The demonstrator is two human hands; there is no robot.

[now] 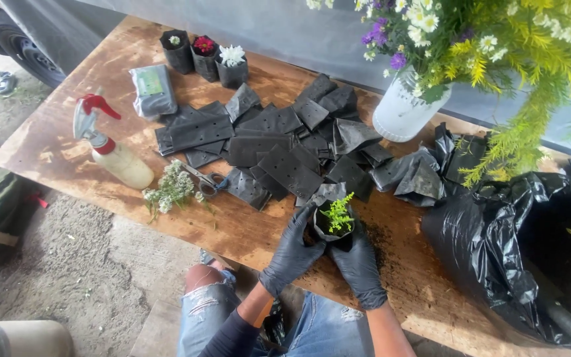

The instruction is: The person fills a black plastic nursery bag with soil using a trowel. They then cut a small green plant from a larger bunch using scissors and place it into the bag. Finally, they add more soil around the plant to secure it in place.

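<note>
the wooden table [100, 142] carries a big black soil sack [523, 258] at its right end. at the near edge, left hand [293, 250] and right hand [358, 264], gloved, wrap closed around the small seedling bag [330, 228]: soft, light, likely crushable, best cupped low around its sides.

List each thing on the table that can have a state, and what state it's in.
Small grow bag: upright, filled, green sprig planted.
Left hand: gloved, cupping it.
Right hand: gloved, cupping it.
Three bags: upright, flowered.
Empty bags: flat, scattered.
Scissors: lying flat.
Big soil bag: open.
</note>
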